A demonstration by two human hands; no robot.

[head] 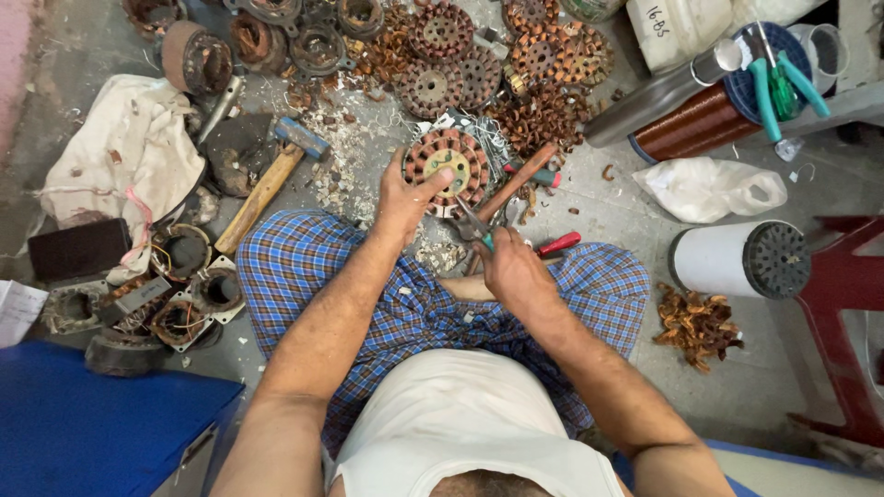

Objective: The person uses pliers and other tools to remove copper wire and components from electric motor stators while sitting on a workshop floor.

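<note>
We are sitting cross-legged on the concrete floor (608,207), with clutter crowding us on every side. A wooden-handled hammer (267,179) is lying to our left beside a dirty white cloth (120,156), and three wound square stators (189,294) are sitting by our left knee. Ahead, at least five more round copper-wound stators (442,32) are piling up among copper scraps. To our right we are seeing a white plastic bag (709,189), a white cylinder (727,260) and a copper wire spool (686,124).

Our left hand (405,198) is curling its fingers around the edge of one round stator (447,166), thumb pressing on its face, holding it on the floor in front of our knees. Our right hand (511,267) is closing tightly on green-handled pliers (474,225), whose tips are meeting the stator's lower rim.
</note>
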